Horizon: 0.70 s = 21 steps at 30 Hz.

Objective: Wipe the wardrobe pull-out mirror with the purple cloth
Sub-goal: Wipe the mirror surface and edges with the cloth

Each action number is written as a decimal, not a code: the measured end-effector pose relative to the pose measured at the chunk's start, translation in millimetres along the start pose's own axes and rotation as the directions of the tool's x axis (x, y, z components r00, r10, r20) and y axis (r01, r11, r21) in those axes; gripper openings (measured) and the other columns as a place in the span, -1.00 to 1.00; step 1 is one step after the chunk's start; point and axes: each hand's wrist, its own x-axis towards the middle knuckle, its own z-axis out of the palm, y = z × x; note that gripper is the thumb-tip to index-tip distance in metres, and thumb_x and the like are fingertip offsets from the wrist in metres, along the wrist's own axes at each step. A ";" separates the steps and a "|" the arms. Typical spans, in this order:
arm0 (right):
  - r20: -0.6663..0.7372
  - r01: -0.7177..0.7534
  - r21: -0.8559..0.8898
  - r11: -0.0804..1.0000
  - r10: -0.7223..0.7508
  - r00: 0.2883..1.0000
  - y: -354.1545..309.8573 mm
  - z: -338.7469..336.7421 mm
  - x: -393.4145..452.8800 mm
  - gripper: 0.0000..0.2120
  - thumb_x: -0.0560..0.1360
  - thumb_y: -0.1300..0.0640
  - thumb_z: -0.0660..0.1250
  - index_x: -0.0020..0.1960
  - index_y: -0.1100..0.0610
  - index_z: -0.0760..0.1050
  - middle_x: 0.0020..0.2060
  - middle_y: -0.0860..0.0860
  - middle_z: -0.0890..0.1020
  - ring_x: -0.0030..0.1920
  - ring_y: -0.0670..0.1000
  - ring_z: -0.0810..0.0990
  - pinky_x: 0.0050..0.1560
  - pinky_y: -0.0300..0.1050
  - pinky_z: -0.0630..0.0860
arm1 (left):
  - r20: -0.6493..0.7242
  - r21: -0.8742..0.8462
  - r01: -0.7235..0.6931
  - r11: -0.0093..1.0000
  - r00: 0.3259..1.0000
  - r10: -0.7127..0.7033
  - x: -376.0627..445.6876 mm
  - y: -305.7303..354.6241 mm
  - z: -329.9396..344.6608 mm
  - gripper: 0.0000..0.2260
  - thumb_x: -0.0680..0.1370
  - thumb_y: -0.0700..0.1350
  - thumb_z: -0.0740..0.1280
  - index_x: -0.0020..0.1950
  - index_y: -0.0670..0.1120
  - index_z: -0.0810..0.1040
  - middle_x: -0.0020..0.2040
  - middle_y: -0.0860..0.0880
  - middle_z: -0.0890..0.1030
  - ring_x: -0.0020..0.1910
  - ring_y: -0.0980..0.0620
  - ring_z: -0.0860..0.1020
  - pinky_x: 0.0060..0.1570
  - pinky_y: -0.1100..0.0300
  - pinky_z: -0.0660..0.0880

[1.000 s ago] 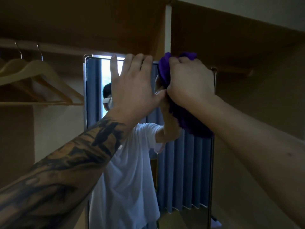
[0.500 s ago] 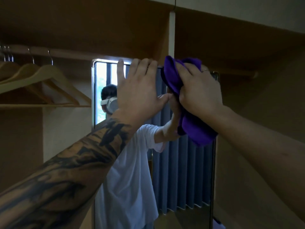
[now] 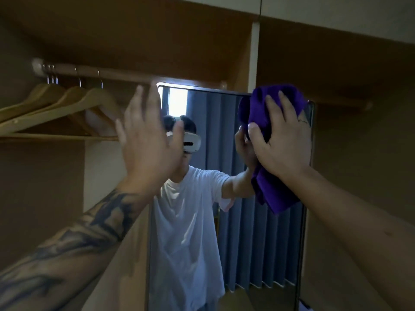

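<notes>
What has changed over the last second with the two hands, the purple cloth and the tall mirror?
The left hand, whose fingers lay over the top edge of the tall pull-out mirror, has let go and now hovers open by the left edge. The hands have spread apart; the view also shifted. The right hand still presses the bunched purple cloth against the upper right of the glass. The wooden hangers hang as before.

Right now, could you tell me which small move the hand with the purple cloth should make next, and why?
Probably sweep the bunched purple cloth down the tall pull-out mirror: the right hand presses it at the top right corner, with most glass lying below.
</notes>
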 end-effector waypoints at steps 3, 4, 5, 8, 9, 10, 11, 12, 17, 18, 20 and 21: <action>-0.012 -0.037 -0.047 0.998 0.037 0.999 -20.4 8.7 -1.5 -0.33 0.67 -0.29 -0.02 0.64 0.07 0.19 0.63 0.14 0.24 0.55 0.29 0.29 0.53 0.24 0.26 | 0.102 -0.277 0.177 0.944 0.983 -0.155 -13.1 -15.4 3.2 -0.39 0.73 0.05 0.23 0.72 0.05 0.04 0.63 -0.08 0.31 0.52 -0.10 0.40 0.41 0.00 0.42; -0.018 -0.042 -0.053 0.998 0.041 0.999 -30.8 11.9 -2.2 -0.33 0.68 -0.29 -0.06 0.64 0.07 0.20 0.63 0.14 0.25 0.54 0.32 0.31 0.54 0.25 0.24 | 0.145 -0.360 0.197 0.912 0.977 -0.153 -18.4 -17.6 5.3 -0.46 0.75 0.01 0.19 0.72 0.04 0.10 0.57 -0.05 0.42 0.44 -0.04 0.48 0.32 0.13 0.46; -0.021 -0.039 -0.056 0.998 0.038 0.999 -42.2 15.5 -2.8 -0.34 0.68 -0.29 -0.07 0.64 0.06 0.20 0.62 0.14 0.25 0.52 0.36 0.32 0.55 0.26 0.22 | 0.160 -0.430 0.198 0.881 0.977 -0.142 -23.4 -19.1 6.5 -0.52 0.77 -0.02 0.16 0.70 0.03 0.19 0.50 -0.02 0.51 0.40 0.02 0.52 0.28 0.22 0.49; -0.008 -0.010 -0.082 0.997 0.009 1.000 -72.9 25.1 -3.3 -0.36 0.69 -0.26 -0.08 0.66 0.04 0.18 0.64 0.13 0.22 0.53 0.42 0.30 0.56 0.28 0.15 | 0.165 -0.586 0.232 0.776 0.972 -0.165 -30.8 -24.4 12.4 -0.61 0.78 -0.05 0.11 0.63 0.08 0.34 0.36 -0.10 0.62 0.34 -0.15 0.58 0.33 -0.07 0.54; -0.001 0.007 -0.094 0.996 -0.007 1.000 -80.0 26.4 -2.4 -0.37 0.69 -0.25 -0.08 0.66 0.03 0.15 0.65 0.12 0.19 0.55 0.42 0.26 0.58 0.28 0.11 | 0.183 -0.630 0.259 0.732 0.966 -0.185 -32.1 -25.6 14.5 -0.62 0.78 -0.02 0.10 0.62 0.13 0.36 0.32 -0.15 0.63 0.31 -0.27 0.57 0.29 -0.20 0.54; 0.008 0.034 -0.107 0.994 -0.034 0.999 -86.3 27.1 -1.4 -0.37 0.69 -0.25 -0.09 0.67 0.01 0.12 0.66 0.11 0.16 0.57 0.41 0.21 0.59 0.28 0.06 | 0.197 -0.660 0.286 0.694 0.958 -0.207 -33.4 -26.4 16.7 -0.62 0.78 0.00 0.10 0.60 0.18 0.37 0.29 -0.16 0.64 0.30 -0.33 0.56 0.26 -0.25 0.55; 0.019 0.077 -0.116 0.990 -0.075 0.997 -92.9 28.0 -1.1 -0.38 0.69 -0.25 -0.09 0.68 -0.01 0.09 0.67 0.09 0.13 0.59 0.39 0.16 0.60 0.27 0.02 | 0.206 -0.678 0.308 0.668 0.951 -0.230 -34.6 -27.2 18.5 -0.62 0.77 0.03 0.10 0.59 0.22 0.38 0.27 -0.15 0.65 0.29 -0.32 0.57 0.24 -0.25 0.56; 0.032 0.145 -0.120 0.982 -0.143 0.989 -99.9 28.7 -2.1 -0.38 0.69 -0.25 -0.09 0.68 -0.03 0.09 0.67 0.08 0.12 0.61 0.37 0.13 0.60 0.26 -0.01 | 0.212 -0.693 0.324 0.644 0.946 -0.247 -36.0 -27.9 20.4 -0.62 0.76 0.04 0.11 0.57 0.23 0.40 0.26 -0.10 0.66 0.29 -0.27 0.59 0.23 -0.22 0.57; 0.170 0.595 -0.088 0.799 -0.576 0.799 -115.6 29.2 -2.6 -0.41 0.69 -0.22 -0.01 0.67 -0.05 0.15 0.66 0.03 0.17 0.64 0.28 0.09 0.61 0.18 -0.06 | 0.272 -0.790 0.378 0.482 0.921 -0.278 -36.0 -33.6 24.6 -0.62 0.71 -0.03 0.17 0.51 -0.04 0.51 0.19 -0.13 0.69 0.08 0.16 0.61 0.09 0.24 0.51; 0.199 0.648 -0.093 0.756 -0.624 0.756 -107.2 26.6 2.3 -0.42 0.69 -0.22 -0.01 0.67 -0.06 0.15 0.66 0.01 0.18 0.64 0.27 0.10 0.61 0.18 -0.04 | 0.274 -0.796 0.384 0.467 0.918 -0.287 -36.3 -32.9 23.4 -0.62 0.70 -0.03 0.19 0.49 -0.03 0.53 0.23 -0.24 0.66 0.09 0.14 0.59 0.14 0.19 0.49; 0.227 0.713 -0.138 0.687 -0.679 0.698 -80.8 18.6 15.9 -0.45 0.71 -0.21 -0.04 0.67 -0.09 0.13 0.65 -0.02 0.19 0.63 0.24 0.15 0.59 0.15 0.01 | 0.279 -0.824 0.384 0.416 0.915 -0.292 -38.4 -31.5 22.4 -0.66 0.69 -0.04 0.20 0.42 0.14 0.59 0.32 -0.18 0.65 0.28 0.03 0.60 0.31 0.05 0.44; 0.233 0.719 -0.171 0.673 -0.682 0.694 -64.3 14.4 21.8 -0.46 0.72 -0.20 -0.06 0.67 -0.10 0.11 0.65 -0.02 0.18 0.62 0.23 0.17 0.57 0.13 0.01 | 0.278 -0.830 0.386 0.403 0.912 -0.301 -39.3 -30.7 21.7 -0.68 0.69 -0.03 0.21 0.37 0.23 0.60 0.34 -0.11 0.66 0.36 -0.06 0.59 0.38 -0.03 0.44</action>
